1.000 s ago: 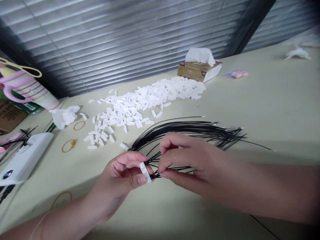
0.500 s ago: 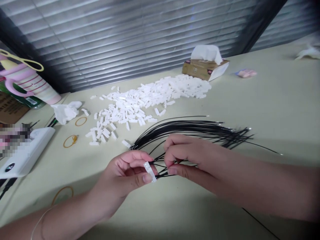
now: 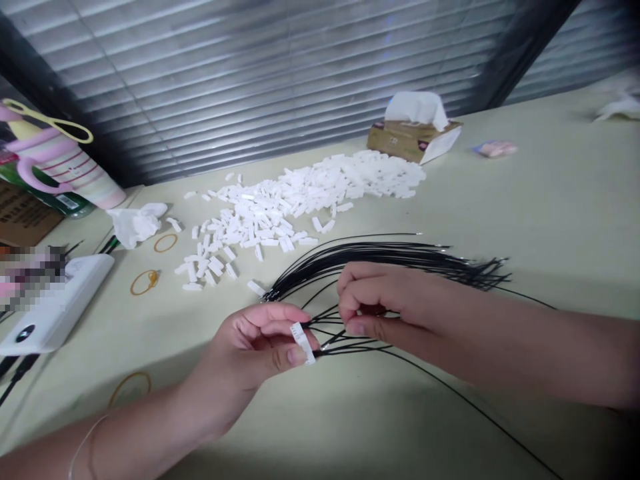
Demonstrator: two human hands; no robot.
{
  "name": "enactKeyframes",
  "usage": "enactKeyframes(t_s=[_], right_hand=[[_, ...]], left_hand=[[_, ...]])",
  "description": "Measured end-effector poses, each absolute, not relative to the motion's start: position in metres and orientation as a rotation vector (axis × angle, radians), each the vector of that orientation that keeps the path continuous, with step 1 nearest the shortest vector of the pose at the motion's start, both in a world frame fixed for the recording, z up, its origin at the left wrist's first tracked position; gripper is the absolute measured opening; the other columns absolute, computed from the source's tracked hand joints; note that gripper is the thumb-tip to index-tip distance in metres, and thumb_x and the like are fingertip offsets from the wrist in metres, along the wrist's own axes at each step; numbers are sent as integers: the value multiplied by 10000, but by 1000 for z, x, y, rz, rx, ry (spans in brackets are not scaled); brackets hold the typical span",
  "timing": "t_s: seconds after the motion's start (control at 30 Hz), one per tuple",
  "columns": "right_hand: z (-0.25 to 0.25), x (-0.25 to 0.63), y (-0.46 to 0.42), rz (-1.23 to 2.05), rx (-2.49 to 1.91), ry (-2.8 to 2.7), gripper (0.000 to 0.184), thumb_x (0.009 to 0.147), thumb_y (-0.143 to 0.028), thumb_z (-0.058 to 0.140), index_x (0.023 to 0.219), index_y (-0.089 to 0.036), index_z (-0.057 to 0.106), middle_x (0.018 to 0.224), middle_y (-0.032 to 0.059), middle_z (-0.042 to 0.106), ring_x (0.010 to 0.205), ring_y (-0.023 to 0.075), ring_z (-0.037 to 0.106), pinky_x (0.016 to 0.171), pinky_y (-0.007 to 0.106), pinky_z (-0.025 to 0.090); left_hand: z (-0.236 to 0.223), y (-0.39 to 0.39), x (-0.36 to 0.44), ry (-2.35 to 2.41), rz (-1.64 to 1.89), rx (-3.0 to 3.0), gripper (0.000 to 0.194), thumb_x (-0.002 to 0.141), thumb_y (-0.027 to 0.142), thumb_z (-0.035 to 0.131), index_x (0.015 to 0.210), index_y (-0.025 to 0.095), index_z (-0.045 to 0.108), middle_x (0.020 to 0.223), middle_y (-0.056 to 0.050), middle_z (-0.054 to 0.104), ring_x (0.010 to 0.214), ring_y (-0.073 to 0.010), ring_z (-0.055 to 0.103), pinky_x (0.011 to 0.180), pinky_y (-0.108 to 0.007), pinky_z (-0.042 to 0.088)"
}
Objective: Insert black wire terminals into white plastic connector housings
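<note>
My left hand (image 3: 273, 340) pinches a small white connector housing (image 3: 303, 343) between thumb and fingers. Several black wires run out of the housing's right side. My right hand (image 3: 375, 300) is closed in a pinch on a thin black wire (image 3: 338, 338), whose metal-tipped end points at the housing, close to its right face. Whether that tip touches the housing I cannot tell. Behind the hands lies a bundle of loose black wires (image 3: 370, 255) with shiny metal ends. Farther back spreads a heap of white connector housings (image 3: 300, 193).
A tissue box (image 3: 415, 137) stands at the back by the blinds. On the left are a striped tumbler (image 3: 75, 170), crumpled tissue (image 3: 136, 225), a white device (image 3: 60, 307) with cables, and yellow rubber bands (image 3: 145, 283). A pink packet (image 3: 495, 149) lies at the right.
My right hand has shifted slightly up and right, and the metal tip of its wire now shows beside the housing. My left hand keeps its hold on the housing.
</note>
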State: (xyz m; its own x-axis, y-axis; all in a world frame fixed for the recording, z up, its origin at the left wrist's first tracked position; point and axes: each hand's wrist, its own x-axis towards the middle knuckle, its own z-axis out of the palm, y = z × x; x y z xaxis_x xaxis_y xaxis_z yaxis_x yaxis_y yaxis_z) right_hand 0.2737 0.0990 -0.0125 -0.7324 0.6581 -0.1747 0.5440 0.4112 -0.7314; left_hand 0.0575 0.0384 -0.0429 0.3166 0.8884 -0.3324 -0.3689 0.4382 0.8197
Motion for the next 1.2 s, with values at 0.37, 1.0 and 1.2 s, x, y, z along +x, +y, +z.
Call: enactKeyframes(t_s=[0.37, 1.0, 1.2], right_hand=[[-13, 268, 91, 1254, -1071, -2495, 254, 927, -265, 376, 713, -183, 486, 852, 2, 498, 748, 107, 456, 677, 267, 356], [-10, 259, 82, 1293, -1011, -2386, 177, 887, -169, 458, 718, -178, 514, 869, -5, 502, 758, 87, 489, 651, 240, 367], [-7, 269, 83, 1128, -914, -2476, 129, 839, -212, 535, 921, -249, 627, 1155, 28, 453, 878, 102, 551, 762, 255, 460]], left_hand=[[-44, 39, 58, 875, 916, 733, 195, 708, 183, 814, 878, 264, 763, 789, 34, 762, 718, -35, 656, 710, -98, 480], [-44, 36, 60, 821, 921, 746, 194, 731, 106, 781, 864, 247, 763, 802, 52, 763, 752, -34, 678, 714, -73, 495], [-47, 37, 55, 789, 901, 767, 211, 757, 149, 772, 922, 280, 753, 871, 53, 763, 810, -32, 672, 772, -89, 479]])
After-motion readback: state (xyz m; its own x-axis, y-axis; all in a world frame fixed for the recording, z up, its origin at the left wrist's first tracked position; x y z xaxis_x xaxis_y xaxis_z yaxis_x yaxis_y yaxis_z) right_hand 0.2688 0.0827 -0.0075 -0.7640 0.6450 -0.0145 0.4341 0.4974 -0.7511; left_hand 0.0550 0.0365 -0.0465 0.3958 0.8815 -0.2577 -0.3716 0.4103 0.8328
